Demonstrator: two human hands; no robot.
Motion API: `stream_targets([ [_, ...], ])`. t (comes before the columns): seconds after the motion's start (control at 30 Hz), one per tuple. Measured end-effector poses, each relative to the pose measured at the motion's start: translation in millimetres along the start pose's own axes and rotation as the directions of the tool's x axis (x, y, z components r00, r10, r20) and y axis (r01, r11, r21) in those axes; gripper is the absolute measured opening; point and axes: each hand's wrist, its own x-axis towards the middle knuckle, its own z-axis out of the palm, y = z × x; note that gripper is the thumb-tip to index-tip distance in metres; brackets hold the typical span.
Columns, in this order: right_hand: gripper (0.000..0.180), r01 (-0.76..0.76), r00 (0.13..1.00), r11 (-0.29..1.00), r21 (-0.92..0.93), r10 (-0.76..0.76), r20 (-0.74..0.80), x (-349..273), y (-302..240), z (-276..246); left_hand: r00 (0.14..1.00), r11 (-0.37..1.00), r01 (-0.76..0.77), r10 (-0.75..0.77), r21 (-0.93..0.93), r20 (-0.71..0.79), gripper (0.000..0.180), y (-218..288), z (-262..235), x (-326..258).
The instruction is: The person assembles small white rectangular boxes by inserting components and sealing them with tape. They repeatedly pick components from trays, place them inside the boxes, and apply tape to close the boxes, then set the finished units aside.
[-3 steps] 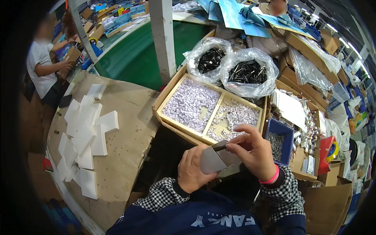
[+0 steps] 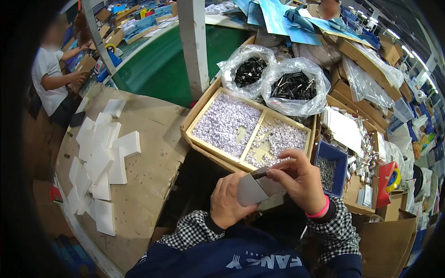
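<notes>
The left hand grips a small pale grey card-like piece from below, fingers curled round it; the right hand pinches a thin dark part at the piece's top edge, though what that part is cannot be told. Just beyond both hands sits a two-compartment wooden tray of tiny whitish bits, with two clear plastic bags of black parts behind it. Right of the right hand stands a blue bin; left of the left hand, white foam blocks lie on the cardboard-covered counter.
</notes>
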Motion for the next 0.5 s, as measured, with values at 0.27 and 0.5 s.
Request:
stream_targets([
  [0.27, 0.024, 0.486, 0.872, 0.666, -0.565, -0.405, 0.273, 20.2, 11.3, 12.3, 0.995, 0.991, 0.094, -0.093, -0.098, 0.022, 0.086, -5.2, -2.9, -0.1],
  [0.5, 0.013, 0.391, 0.916, 0.815, -0.427, -0.296, 0.272, 66.8, 23.7, 19.5, 0.983, 0.974, 0.182, -0.175, -0.132, 0.064, 0.083, -17.8, -13.2, -4.7],
])
